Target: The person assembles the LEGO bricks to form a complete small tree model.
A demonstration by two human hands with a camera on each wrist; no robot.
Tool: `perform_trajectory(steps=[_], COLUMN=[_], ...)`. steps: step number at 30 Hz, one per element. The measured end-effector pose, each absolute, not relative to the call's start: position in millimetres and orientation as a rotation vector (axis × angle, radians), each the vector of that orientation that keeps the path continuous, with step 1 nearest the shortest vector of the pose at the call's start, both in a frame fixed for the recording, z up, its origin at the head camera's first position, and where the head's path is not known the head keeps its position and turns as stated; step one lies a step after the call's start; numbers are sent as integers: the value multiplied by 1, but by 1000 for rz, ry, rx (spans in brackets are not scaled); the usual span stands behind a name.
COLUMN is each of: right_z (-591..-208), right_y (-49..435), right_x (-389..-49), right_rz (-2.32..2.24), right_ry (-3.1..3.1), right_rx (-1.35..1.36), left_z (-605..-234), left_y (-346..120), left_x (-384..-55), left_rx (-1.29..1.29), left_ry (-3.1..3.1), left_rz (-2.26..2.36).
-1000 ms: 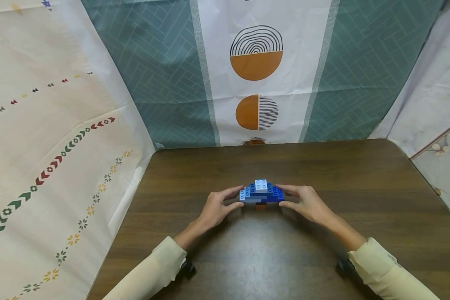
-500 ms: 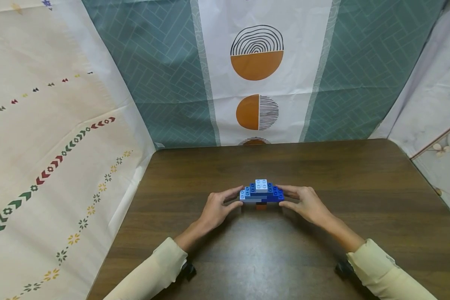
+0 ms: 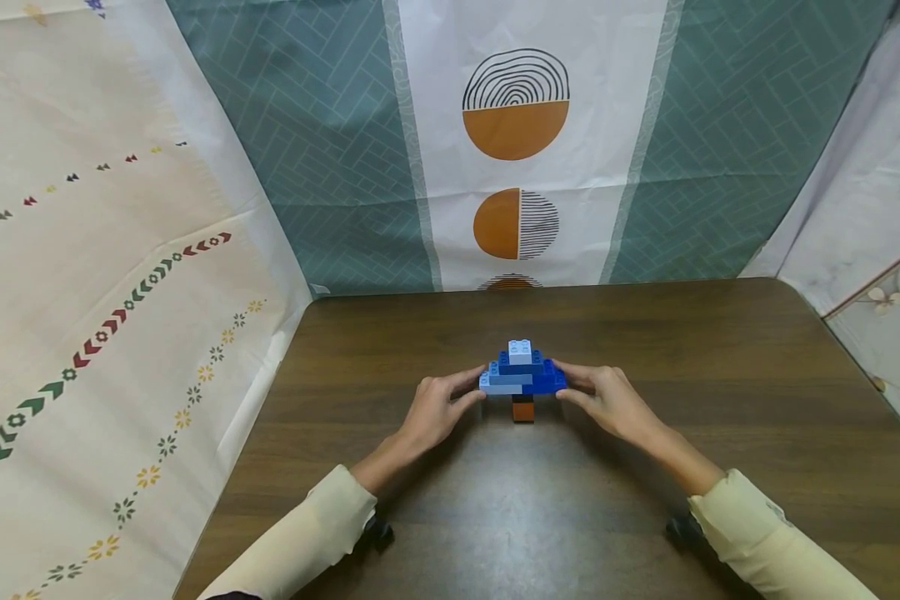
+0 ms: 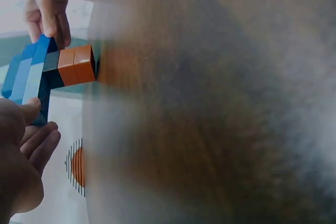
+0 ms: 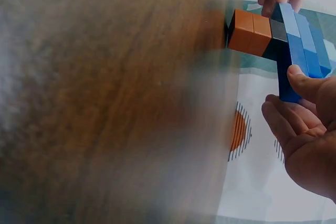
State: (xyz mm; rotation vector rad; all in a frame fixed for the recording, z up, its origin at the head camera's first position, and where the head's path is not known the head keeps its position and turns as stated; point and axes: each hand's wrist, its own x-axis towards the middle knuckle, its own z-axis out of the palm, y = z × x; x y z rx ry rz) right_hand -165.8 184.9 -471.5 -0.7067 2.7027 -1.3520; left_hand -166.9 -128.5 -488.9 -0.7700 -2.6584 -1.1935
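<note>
A toy-brick model (image 3: 521, 371) stands in the middle of the head view, built of light and dark blue bricks in steps up to a pale top brick. Beneath the blue layers, a black brick (image 4: 51, 69) and two orange bricks (image 5: 251, 32) form a narrow stem. My left hand (image 3: 431, 410) pinches the left end between thumb and fingers. At the opposite end, my right hand (image 3: 621, 404) pinches the dark blue bricks the same way. Whether the stem's foot touches the table cannot be told.
Brown wooden table (image 3: 525, 517) lies under both forearms. Behind it hangs a teal and white cloth (image 3: 450, 150) with orange half-circles. A patterned cream cloth (image 3: 120, 333) covers the left side, and a pale floral cloth (image 3: 870, 208) the right.
The model has risen slightly and tipped back in the head view, so more of its front and orange stem shows. Both hands have moved up a little with it, keeping their grip.
</note>
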Motion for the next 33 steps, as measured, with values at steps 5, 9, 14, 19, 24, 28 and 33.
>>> perform_trajectory(steps=[5,9,14,19,24,28,33], right_z=[-471,-473,-477,-481,-485,-489,-495], right_y=[185,185,184,183,181,181,182], right_x=[-172,-178,-188,-197,-205,-211,-216], right_rz=[-1320,-1315,-1279,-1256,-1217,-1190,-1192], right_ry=[2737,2760,2806,2849,2890,2909,2902], right_rx=[-686,-662,-618,-574,-526,-506,-493], left_z=[-488,-489,-491,-494,-496,-498,-501], left_y=[-126,-124,-120,-117,-114,-112,-112], left_x=[-173,-180,-189,-197,-204,-210,-214], left_rx=[-722,-671,-626,-570,-552,-541,-517], left_ry=[-2694,-2720,-2740,-2774,-2772,-2765,-2779], left_rz=[-1167,-1151,-1145,-1140,-1128,-1111,-1073])
